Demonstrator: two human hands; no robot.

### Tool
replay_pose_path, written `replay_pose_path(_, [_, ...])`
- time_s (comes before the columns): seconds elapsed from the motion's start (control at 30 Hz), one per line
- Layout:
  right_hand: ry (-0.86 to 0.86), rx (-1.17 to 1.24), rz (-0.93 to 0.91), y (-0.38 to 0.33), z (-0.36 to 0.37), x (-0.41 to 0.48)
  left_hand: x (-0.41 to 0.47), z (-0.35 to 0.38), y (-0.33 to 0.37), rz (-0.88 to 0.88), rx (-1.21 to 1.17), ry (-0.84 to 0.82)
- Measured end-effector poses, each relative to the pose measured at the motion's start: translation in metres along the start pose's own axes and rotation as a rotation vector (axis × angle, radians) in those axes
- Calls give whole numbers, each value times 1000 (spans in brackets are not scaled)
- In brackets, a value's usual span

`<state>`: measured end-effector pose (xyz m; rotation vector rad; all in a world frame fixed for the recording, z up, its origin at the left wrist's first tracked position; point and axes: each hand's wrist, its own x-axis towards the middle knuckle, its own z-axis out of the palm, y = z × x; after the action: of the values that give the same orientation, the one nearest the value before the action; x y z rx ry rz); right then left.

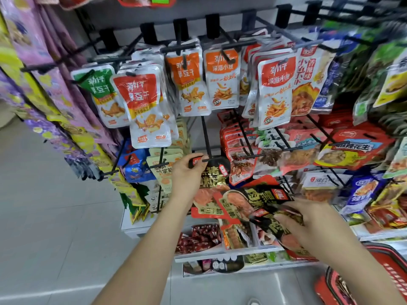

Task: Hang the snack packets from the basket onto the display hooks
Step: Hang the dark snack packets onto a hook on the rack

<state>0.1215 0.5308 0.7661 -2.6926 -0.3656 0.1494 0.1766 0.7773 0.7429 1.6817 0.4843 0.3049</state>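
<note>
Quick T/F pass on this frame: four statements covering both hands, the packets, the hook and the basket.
1. The left hand pinches the top of a black packet at the tip of a hook. True.
2. The right hand holds nothing. False: it grips a bunch of packets, also black.
3. The red basket is at the lower right, beside the right arm. True.
4. That hook is already packed full. False: its rod is bare behind the tip.
</note>
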Motion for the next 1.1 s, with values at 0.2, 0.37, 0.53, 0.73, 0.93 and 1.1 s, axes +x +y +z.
replay_pose_path(0.2, [2,151,14,1,6,3,3,-1,2,137,78,1])
replay_pose_path(0.37, [-16,167,11,3,12,0,-4,0,-3,189,108,-23])
replay_pose_path(0.53, [-4,213,22,7,16,-1,4,6,-9,321,273,-11])
replay_pose_path(0.73, [39,341,30,12,17,-5,8,1,-17,410,553,-52])
replay_pose_path(0.93, [72,554,130,14,17,-7,-30,-25,-13,510,465,-24])
replay_pose_path(1.1, [44,733,116,1,12,-5,-79,-32,5,29,16,-270])
